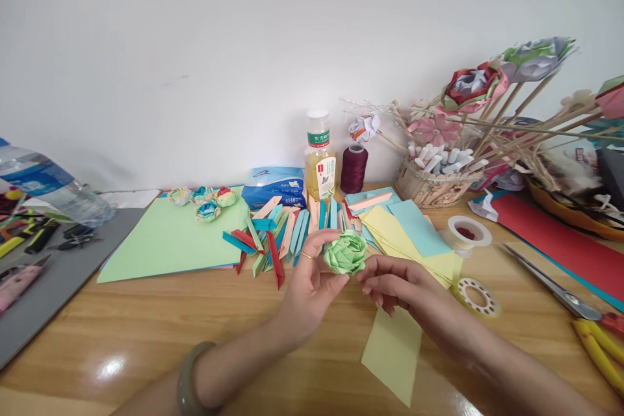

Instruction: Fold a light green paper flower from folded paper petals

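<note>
A light green folded-paper flower [346, 252] is held up above the table, its layered petals facing me. My left hand [314, 289] grips it from the left, with fingers behind its upper edge and thumb under its lower edge. Close against the flower's right edge, my right hand [397, 281] has its fingers curled and pinched at the petals. Beneath that hand, a pale yellow paper sheet [394, 357] lies on the wooden table [234, 351]. Behind the flower is a pile of folded paper strips [275, 257] in red, blue, green and peach.
Several small paper flowers [208, 210] rest on green sheets [160, 247] at left. A tissue pack [273, 187], bottle [319, 156] and thread spool [353, 170] stand behind the strips. Tape rolls [468, 234], scissors [560, 292], yellow-handled pliers [602, 354] and a basket [436, 185] are at right.
</note>
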`<action>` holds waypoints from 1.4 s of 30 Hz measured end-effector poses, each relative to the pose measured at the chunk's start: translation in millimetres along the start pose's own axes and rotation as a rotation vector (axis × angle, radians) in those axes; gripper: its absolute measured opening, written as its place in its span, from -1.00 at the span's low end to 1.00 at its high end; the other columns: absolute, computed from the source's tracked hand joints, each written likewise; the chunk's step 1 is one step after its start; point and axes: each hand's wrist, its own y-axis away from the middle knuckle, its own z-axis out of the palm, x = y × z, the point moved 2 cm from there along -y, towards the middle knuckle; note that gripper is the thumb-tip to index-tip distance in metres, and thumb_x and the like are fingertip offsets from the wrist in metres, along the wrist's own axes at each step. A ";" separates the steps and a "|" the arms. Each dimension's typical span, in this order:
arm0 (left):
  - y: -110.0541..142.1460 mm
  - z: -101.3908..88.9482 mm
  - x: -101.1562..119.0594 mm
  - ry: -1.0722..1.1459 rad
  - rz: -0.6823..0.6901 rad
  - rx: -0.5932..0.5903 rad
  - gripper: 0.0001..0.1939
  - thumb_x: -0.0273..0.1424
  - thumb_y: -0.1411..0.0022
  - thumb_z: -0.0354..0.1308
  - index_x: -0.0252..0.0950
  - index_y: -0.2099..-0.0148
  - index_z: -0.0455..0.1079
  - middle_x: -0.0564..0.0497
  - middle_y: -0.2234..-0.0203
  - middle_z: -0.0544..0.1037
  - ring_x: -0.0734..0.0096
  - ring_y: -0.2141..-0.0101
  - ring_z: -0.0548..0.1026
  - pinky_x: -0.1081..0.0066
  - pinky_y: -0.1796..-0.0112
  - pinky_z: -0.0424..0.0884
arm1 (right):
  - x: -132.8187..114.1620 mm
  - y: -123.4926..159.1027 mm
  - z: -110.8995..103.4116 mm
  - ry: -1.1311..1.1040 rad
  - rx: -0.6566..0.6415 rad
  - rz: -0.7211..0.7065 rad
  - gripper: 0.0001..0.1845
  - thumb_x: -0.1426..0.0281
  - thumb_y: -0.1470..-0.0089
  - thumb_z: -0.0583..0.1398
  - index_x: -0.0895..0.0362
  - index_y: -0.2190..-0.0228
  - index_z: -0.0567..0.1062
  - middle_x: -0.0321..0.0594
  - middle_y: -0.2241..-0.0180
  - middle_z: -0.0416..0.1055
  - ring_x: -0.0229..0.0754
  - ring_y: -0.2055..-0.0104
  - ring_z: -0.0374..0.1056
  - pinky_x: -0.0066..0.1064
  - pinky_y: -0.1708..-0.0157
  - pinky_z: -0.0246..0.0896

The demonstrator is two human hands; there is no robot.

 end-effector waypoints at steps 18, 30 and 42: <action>2.8 3.1 3.0 0.121 -0.131 -0.075 -0.47 -0.47 -0.15 0.12 -0.01 -0.14 0.11 0.01 -0.16 0.17 0.25 -0.01 0.33 0.45 0.24 0.46 | -4.4 3.3 -4.2 0.164 0.233 -0.292 -0.87 0.28 -0.01 0.15 0.07 0.38 0.34 -0.24 0.29 0.33 -0.19 0.27 0.30 -0.37 0.30 0.27; 1.5 0.5 0.9 0.191 -0.134 -0.104 -0.53 -0.44 -0.18 0.09 -0.04 -0.13 0.17 -0.01 -0.11 0.27 0.20 -0.03 0.30 0.36 0.15 0.40 | -7.8 10.7 -1.2 0.400 0.297 -0.482 -0.88 0.41 -0.06 0.11 0.02 0.29 0.31 -0.29 0.31 0.28 -0.26 0.35 0.30 -0.46 0.43 0.32; 2.1 3.7 2.5 0.156 -0.287 0.000 -0.23 -0.44 0.03 0.27 -0.11 -0.20 0.02 -0.04 0.01 0.30 0.23 0.01 0.32 0.30 0.01 0.26 | -6.2 7.5 0.8 0.609 0.244 -0.455 -0.81 0.47 -0.01 0.11 0.08 0.26 0.28 -0.20 0.27 0.31 -0.18 0.29 0.29 -0.37 0.42 0.31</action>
